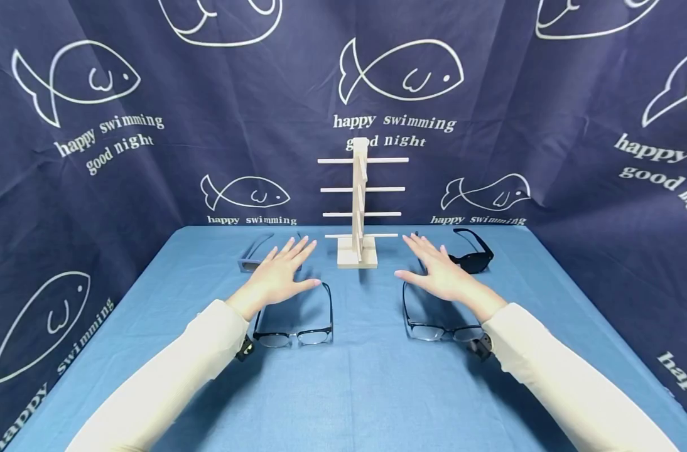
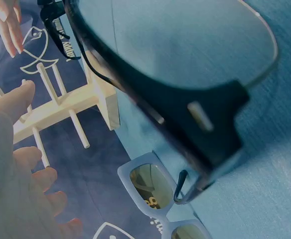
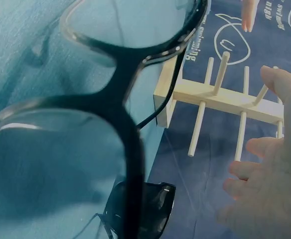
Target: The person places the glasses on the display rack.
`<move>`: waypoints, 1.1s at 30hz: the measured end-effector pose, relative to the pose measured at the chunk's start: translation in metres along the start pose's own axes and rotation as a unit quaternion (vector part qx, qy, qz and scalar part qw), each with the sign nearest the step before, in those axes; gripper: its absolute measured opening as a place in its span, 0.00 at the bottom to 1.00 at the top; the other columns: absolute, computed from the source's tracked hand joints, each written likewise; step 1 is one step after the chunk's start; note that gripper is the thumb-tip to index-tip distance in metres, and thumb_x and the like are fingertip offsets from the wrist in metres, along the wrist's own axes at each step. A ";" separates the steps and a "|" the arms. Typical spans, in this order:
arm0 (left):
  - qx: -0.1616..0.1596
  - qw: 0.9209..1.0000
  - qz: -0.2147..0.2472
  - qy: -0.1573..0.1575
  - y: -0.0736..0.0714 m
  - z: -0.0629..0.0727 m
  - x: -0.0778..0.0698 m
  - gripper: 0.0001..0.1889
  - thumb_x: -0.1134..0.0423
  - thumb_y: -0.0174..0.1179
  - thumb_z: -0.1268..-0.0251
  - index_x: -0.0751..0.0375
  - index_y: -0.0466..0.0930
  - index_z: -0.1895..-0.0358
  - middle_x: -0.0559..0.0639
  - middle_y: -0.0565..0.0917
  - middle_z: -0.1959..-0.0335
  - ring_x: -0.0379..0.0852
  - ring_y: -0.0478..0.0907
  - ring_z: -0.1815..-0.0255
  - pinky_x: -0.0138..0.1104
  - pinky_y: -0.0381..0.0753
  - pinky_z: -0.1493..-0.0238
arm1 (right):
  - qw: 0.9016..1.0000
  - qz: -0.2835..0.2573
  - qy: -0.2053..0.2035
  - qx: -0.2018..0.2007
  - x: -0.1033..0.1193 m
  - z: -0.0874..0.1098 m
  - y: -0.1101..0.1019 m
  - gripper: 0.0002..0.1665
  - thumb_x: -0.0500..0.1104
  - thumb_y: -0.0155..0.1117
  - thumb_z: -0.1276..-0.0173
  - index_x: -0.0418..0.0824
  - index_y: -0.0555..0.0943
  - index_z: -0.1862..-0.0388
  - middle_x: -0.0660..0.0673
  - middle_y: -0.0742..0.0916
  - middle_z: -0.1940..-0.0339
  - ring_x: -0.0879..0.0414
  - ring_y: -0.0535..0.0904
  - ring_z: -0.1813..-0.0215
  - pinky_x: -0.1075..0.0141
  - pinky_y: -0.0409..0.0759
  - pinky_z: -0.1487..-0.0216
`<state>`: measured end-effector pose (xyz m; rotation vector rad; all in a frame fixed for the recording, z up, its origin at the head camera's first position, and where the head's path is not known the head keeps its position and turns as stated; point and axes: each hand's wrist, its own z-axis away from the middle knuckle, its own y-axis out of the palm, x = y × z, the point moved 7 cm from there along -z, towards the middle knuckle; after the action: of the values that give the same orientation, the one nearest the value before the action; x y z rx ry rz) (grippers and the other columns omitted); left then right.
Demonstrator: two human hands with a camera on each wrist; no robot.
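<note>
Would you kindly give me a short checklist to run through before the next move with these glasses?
1. Left hand empty: ok, fingers extended.
2. Right hand empty: ok, fingers extended.
3. Wooden rack upright: ok.
4. Visible pegs bare: ok.
5. Black sunglasses unobstructed in the head view: not ok, the right hand covers part.
6. Clear glasses on the right, both temples unfolded: cannot tell, one is hidden.

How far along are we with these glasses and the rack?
Done: only the wooden rack looks ready, standing upright; its pegs carry no glasses.
In hand: nothing; the left hand and right hand are open.
Remaining: probably racking all four pairs, since the blue-framed sunglasses, black sunglasses, left clear-lensed glasses and right clear-lensed glasses are on the blue cloth.
</note>
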<state>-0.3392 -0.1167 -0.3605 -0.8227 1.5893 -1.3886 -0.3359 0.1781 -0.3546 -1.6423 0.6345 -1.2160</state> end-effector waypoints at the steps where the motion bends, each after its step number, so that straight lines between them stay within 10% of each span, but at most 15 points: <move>1: 0.000 1.000 0.002 0.001 0.000 0.001 0.000 0.45 0.30 0.48 0.35 0.39 0.38 0.22 0.42 0.42 0.20 0.50 0.37 0.20 0.54 0.38 0.20 | 1.000 -0.001 0.001 0.000 0.001 0.000 0.000 0.52 0.69 0.52 0.32 0.50 0.44 0.20 0.42 0.48 0.19 0.44 0.38 0.19 0.36 0.31 0.23; 33: -0.010 0.990 0.141 0.019 0.001 0.015 0.018 0.51 0.42 0.65 0.41 0.51 0.43 0.21 0.47 0.44 0.20 0.54 0.36 0.20 0.60 0.47 0.23 | 0.999 -0.035 0.021 0.002 0.015 0.003 0.010 0.63 0.72 0.61 0.41 0.46 0.42 0.20 0.41 0.50 0.19 0.43 0.47 0.20 0.43 0.55 0.23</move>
<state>-0.3330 -0.1386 -0.3646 -0.5600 1.6780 -1.1920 -0.3259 0.1625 -0.3574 -1.6519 0.6048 -1.3043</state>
